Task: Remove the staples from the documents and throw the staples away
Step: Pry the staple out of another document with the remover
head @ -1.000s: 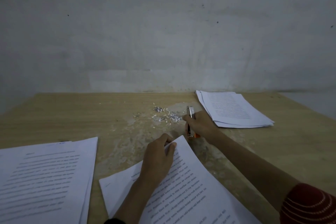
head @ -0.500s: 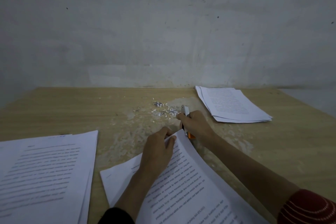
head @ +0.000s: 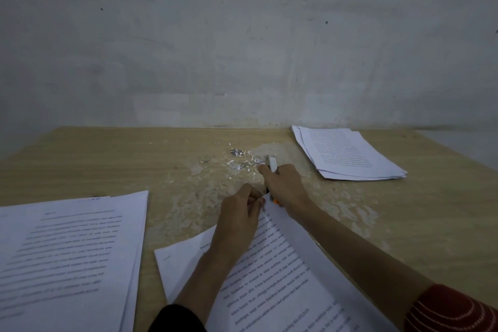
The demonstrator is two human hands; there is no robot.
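Now our left hand pinches the top corner of the document while our right hand grips the staple remover

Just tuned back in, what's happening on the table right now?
A person is working on the top corner of the nearest document. The left hand pinches that corner; the right hand grips a white and orange tool, likely a staple remover, beside it. Loose staples and paper scraps lie scattered just beyond. A near-left paper stack and a far-right paper stack sit on the table.
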